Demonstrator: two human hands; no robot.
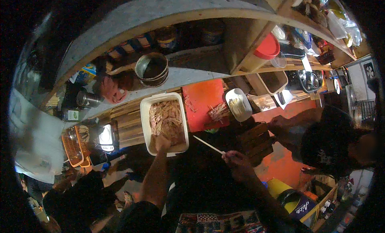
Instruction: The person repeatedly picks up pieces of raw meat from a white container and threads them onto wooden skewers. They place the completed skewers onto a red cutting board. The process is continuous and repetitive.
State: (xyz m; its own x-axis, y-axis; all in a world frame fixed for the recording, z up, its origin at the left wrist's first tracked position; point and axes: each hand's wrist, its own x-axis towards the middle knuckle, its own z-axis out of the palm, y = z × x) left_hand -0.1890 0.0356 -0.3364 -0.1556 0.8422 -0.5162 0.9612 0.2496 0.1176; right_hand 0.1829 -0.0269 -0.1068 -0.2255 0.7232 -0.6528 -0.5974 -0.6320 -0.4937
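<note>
My left hand (163, 143) reaches into the near end of a white plastic tub (144, 118) filled with thin strips of raw meat (165, 115); its fingertips are partly lost against the meat. In my right hand (236, 157) is a thin pale wooden stick (208, 145), its tip pointing up and left towards the tub. A red cutting board (200, 90) lies right of the tub, with a pile of skewered meat sticks (219, 112) and a few meat scraps on it. Beside the board, a small white tray (236, 93) holds pale sticks.
A metal pot (152, 70) stands behind the tub, under a wooden shelf (201, 13). An orange basket (69, 145) and a white scale (106, 134) are at the left. One person (328, 139) is close on the right, another (81, 197) at lower left. A box (326, 194) stands lower right.
</note>
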